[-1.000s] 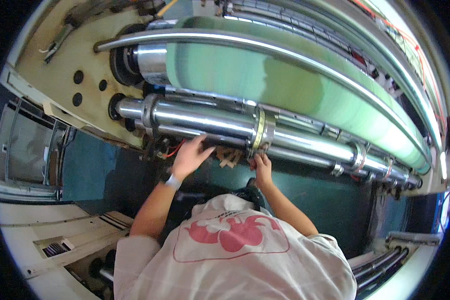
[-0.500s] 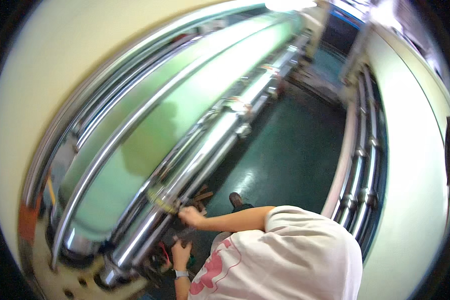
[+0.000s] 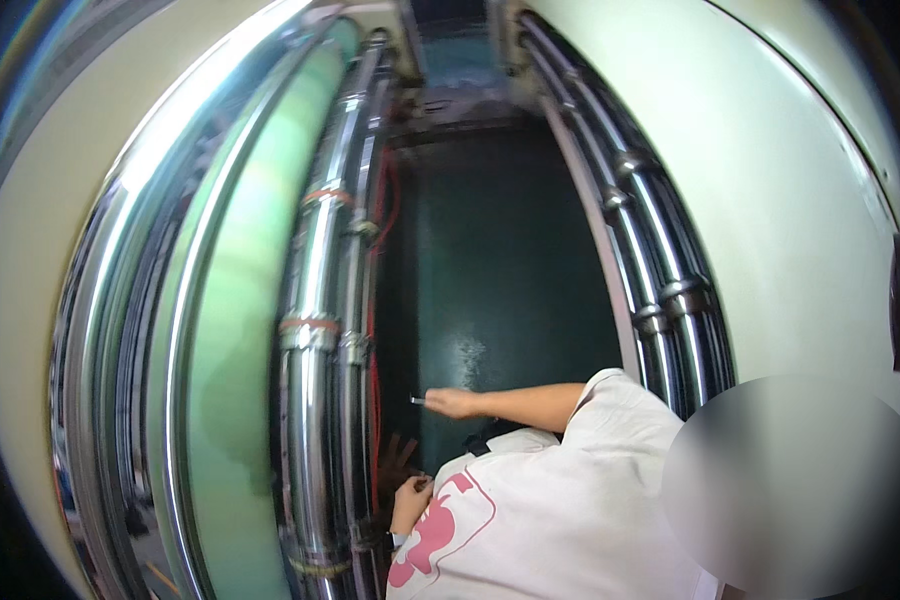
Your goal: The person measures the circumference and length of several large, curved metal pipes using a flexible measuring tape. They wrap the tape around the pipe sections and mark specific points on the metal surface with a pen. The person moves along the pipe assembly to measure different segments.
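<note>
My right hand is closed around a small tool, and its short silvery tip sticks out to the left; the rest is covered by my fingers. That hand hangs over the dark green floor, apart from the chrome roller shaft with its red-banded collars. Lower down, my left hand is curled close to the front of my light shirt. Something small and dark seems to sit at its fingertips, too small to name. Beside it runs a thinner metal shaft.
A wide pale green roller and polished bars stand left. Red cable runs along the shafts. Brown pieces lie low near my left hand. Dark shiny rollers and a pale machine panel line the right side.
My right hand has come off the roller shaft and moved right, with a small tool now showing in it. My left hand has drawn in to my shirt. The view has swung right.
</note>
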### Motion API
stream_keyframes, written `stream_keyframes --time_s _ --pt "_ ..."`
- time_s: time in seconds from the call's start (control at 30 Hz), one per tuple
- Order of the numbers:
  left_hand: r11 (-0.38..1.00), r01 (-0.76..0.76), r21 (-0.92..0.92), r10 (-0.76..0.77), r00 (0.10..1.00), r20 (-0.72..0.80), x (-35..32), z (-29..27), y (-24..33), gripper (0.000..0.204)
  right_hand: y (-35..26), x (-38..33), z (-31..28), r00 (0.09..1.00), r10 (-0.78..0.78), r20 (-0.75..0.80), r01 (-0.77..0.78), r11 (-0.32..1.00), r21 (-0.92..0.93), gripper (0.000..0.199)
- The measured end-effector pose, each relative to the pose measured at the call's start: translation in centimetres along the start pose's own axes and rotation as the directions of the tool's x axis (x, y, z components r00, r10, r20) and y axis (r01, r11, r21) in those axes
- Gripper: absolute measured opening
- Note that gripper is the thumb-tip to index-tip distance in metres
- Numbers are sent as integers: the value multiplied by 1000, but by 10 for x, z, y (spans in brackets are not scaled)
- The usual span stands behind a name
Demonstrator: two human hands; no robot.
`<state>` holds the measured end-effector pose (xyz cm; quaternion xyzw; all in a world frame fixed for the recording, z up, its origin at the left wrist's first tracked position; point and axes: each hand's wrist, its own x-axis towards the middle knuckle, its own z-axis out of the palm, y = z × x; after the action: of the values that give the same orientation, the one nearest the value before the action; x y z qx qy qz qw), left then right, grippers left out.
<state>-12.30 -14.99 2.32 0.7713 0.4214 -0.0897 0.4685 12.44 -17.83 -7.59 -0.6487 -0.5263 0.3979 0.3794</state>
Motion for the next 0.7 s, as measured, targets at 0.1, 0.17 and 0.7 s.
stream_keyframes --time_s 0.1,0.17,0.7 --pt "985 -116 128 96 983 157 77 7 23 39 20 -31 -74 949 165 -268 -142 984 103 24" --pt "937 -290 195 219 922 320 127 17 56 39 39 -61 -105 846 342 -409 -243 930 274 21" --pt "281 -928 246 21 262 965 277 167 286 46 -88 -376 27 -875 392 -285 290 894 341 17"
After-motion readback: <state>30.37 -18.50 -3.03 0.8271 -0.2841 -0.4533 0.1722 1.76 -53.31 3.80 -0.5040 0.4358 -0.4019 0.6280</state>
